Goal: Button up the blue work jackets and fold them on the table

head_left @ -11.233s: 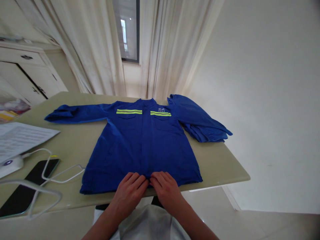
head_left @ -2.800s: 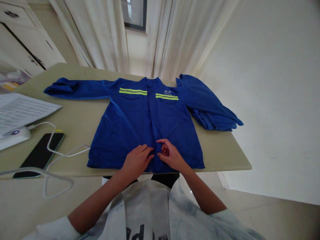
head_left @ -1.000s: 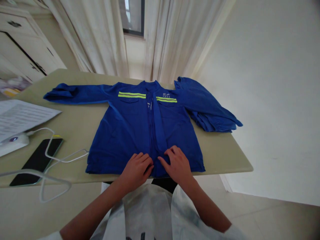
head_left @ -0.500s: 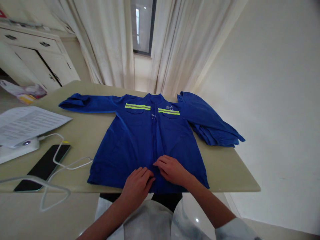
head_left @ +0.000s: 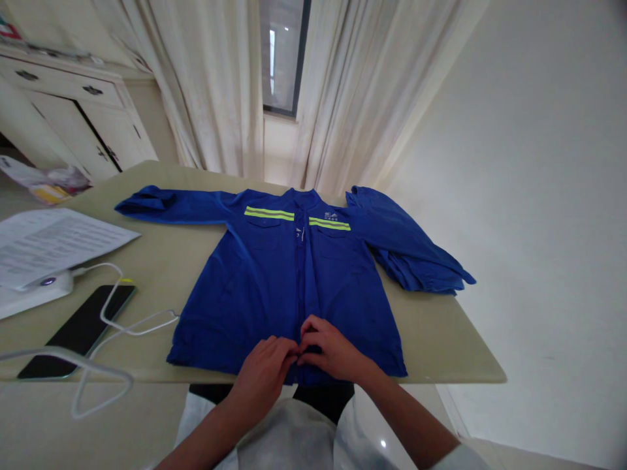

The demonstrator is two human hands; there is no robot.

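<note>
A blue work jacket (head_left: 274,281) with yellow-green reflective stripes lies front-up on the beige table (head_left: 441,333). Its left sleeve stretches out flat, and its right sleeve (head_left: 406,248) is bunched near the table's right edge. My left hand (head_left: 264,372) and my right hand (head_left: 330,349) meet at the bottom of the jacket's front opening, at the hem. Both have their fingers curled and pinched on the fabric where the two front edges join.
On the left of the table lie a black phone (head_left: 78,329), a white cable (head_left: 127,320), a white device (head_left: 34,294) and printed papers (head_left: 53,238). Cream curtains (head_left: 220,91), a window and a white cabinet (head_left: 73,117) stand behind. A bare wall is on the right.
My right hand, flat on the jacket half a second ago, has curled and drawn back to the hem to meet my left hand. The camera has tilted slightly.
</note>
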